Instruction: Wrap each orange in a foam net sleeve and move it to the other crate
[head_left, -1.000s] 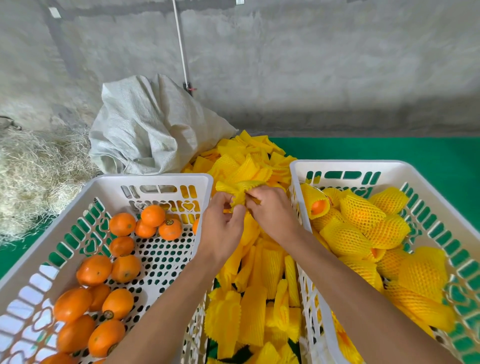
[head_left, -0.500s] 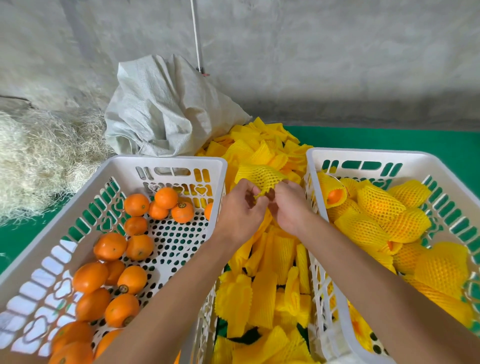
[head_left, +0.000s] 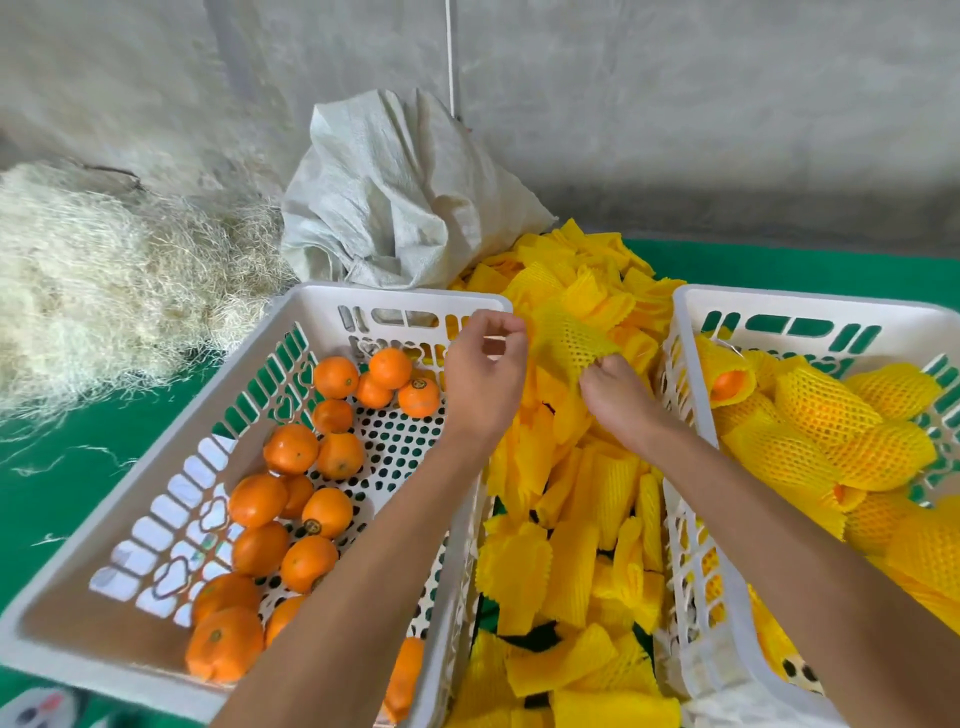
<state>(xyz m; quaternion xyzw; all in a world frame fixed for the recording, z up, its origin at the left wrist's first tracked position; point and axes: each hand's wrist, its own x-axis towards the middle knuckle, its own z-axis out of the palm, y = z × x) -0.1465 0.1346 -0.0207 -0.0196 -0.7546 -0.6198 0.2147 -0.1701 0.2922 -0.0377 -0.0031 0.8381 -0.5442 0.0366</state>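
Between two white crates, my left hand (head_left: 485, 376) and my right hand (head_left: 615, 389) each pinch an edge of one yellow foam net sleeve (head_left: 571, 340) and hold it stretched above the pile of flat sleeves (head_left: 571, 519). No orange is inside it. The left crate (head_left: 171, 467) holds several bare oranges (head_left: 291, 449). The right crate (head_left: 685, 395) holds several oranges in net sleeves (head_left: 826, 410); one of them shows orange peel at its open end.
A grey woven sack (head_left: 395, 197) leans against the concrete wall behind the sleeve pile. A heap of pale straw (head_left: 93, 280) lies at the left on the green floor covering (head_left: 67, 493). Both forearms cross the crates' inner rims.
My hands have moved apart and pulled the sleeve wider open; they were close together on it before. The camera has shifted, so the crates sit more to the right in view.
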